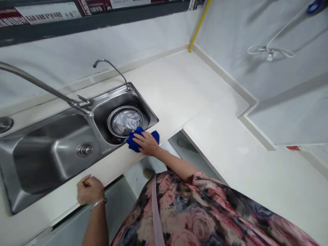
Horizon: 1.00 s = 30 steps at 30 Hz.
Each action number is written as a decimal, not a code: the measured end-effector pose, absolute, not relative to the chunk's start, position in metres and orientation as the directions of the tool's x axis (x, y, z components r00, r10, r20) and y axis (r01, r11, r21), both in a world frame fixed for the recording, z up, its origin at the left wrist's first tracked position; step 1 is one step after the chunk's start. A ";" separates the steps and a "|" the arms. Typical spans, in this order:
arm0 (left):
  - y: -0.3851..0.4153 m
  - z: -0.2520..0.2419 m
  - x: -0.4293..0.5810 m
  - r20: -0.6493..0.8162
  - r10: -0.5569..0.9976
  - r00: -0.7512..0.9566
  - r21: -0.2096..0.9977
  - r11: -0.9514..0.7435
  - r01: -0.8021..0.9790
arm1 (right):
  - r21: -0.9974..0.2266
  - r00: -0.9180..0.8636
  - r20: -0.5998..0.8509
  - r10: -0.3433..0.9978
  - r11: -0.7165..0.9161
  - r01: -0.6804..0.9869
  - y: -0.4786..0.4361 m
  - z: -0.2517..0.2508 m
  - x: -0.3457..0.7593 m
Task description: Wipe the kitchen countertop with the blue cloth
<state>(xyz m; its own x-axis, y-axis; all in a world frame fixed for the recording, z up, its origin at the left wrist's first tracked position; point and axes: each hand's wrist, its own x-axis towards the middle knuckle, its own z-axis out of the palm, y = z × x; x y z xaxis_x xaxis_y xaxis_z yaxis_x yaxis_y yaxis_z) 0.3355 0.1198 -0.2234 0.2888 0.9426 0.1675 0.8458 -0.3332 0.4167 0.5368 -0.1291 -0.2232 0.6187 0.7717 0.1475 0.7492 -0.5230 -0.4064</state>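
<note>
My right hand [147, 142] presses a blue cloth [133, 142] against the front rim of the sink, its fingers curled over the fabric. Just beyond the cloth, a round metal strainer basket [125, 120] sits in the smaller sink basin [101, 124]; something clear and crumpled, perhaps plastic, lies inside it. My left hand [90, 189] is closed in a fist and leans on the counter's front strip, before the larger basin [38, 157]. Nothing shows between its fingers. A bracelet [98, 202] circles that wrist.
A large faucet [82, 106] and a thin curved tap [112, 65] rise behind the basins. The white countertop [174, 82] turns a corner to the right. A yellow pipe [200, 25] stands in the far corner, and a white cord [269, 51] hangs on the right wall.
</note>
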 end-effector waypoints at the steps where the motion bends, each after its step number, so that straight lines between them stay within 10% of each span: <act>1: 0.120 -0.224 0.336 0.166 0.945 0.283 0.420 -0.327 0.846 | -0.400 0.631 0.136 0.764 -0.540 0.740 -0.142 -0.224 0.543; 11: 0.117 -0.215 0.341 0.089 0.979 0.186 0.484 -0.205 0.850 | -0.246 0.967 0.070 0.246 -0.935 0.256 -0.344 -0.216 0.656; 22: 0.107 -0.221 0.354 0.152 0.986 0.068 0.426 -0.127 0.896 | -0.329 0.938 0.133 -0.321 -0.907 -0.263 -0.449 -0.215 0.744; 30: 0.108 -0.215 0.357 0.103 0.993 0.056 0.301 -0.085 0.950 | -0.367 0.963 0.065 -0.262 -0.903 -0.221 -0.388 -0.215 0.852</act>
<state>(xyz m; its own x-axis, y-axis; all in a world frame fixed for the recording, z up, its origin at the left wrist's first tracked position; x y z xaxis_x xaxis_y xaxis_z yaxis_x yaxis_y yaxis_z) 0.3571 0.1084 -0.2150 0.0564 0.9931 0.1025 0.9497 -0.0850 0.3014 0.8522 -0.3881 -0.2151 0.9629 -0.2620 0.0653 -0.2209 -0.9035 -0.3673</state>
